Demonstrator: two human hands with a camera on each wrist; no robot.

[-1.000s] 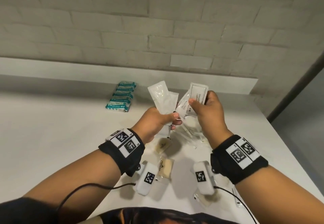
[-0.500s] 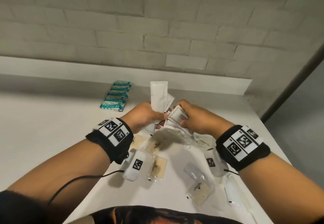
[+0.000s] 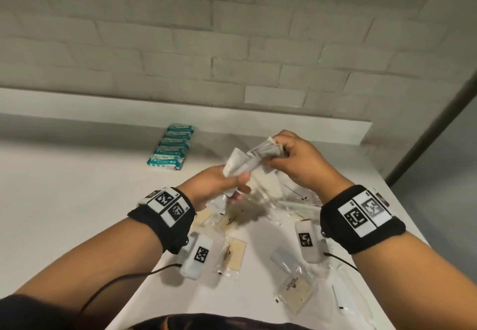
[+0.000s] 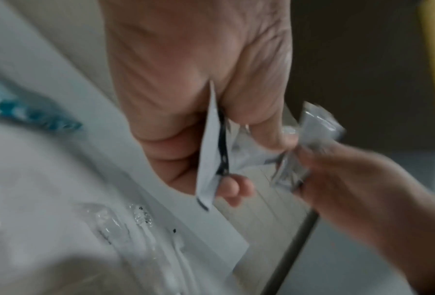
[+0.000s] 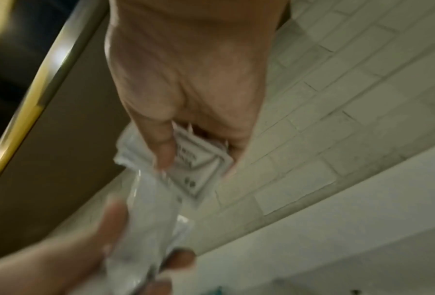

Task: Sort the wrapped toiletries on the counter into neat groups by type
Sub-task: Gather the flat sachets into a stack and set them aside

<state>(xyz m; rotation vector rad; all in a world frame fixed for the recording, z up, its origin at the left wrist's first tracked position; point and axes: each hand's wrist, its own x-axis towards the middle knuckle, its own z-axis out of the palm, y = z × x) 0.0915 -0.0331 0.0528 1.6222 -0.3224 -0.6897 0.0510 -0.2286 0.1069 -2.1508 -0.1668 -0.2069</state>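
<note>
Both hands are raised above the white table (image 3: pixel 77 200), meeting over a loose scatter of wrapped toiletries. The left hand (image 3: pixel 214 187) has its grip closed on white sachets (image 3: pixel 236 165), thumb on one side and curled fingers on the other; the left wrist view shows a flat white packet edge-on between thumb and fingers. The right hand (image 3: pixel 296 164) pinches a printed sachet (image 3: pixel 265 150) between thumb and fingertips, its grip closed on it, and the right wrist view shows the printed face with a triangle mark, though the lettering is too blurred to read. The printed sachet touches or overlaps the white sachets where the two hands meet.

Under the hands lies a heap of clear wrappers (image 3: pixel 289 200) holding long thin items; what they are cannot be told. Nearer the person, two clear packets with beige contents (image 3: pixel 233 252) lie near the left wrist, another beige packet (image 3: pixel 295 291) lies lower right, and a wrapped comb (image 3: pixel 346 283) lies just beside it toward the table's right edge.

Well apart, at the back of the table near the raised ledge, a neat row of teal-and-white wrapped bars (image 3: pixel 171 152) lies overlapping one after another.

Each wrist wears a black band (image 3: pixel 165 216) with square printed markers, and a white camera unit (image 3: pixel 197 254) with a cable hangs below.
</note>
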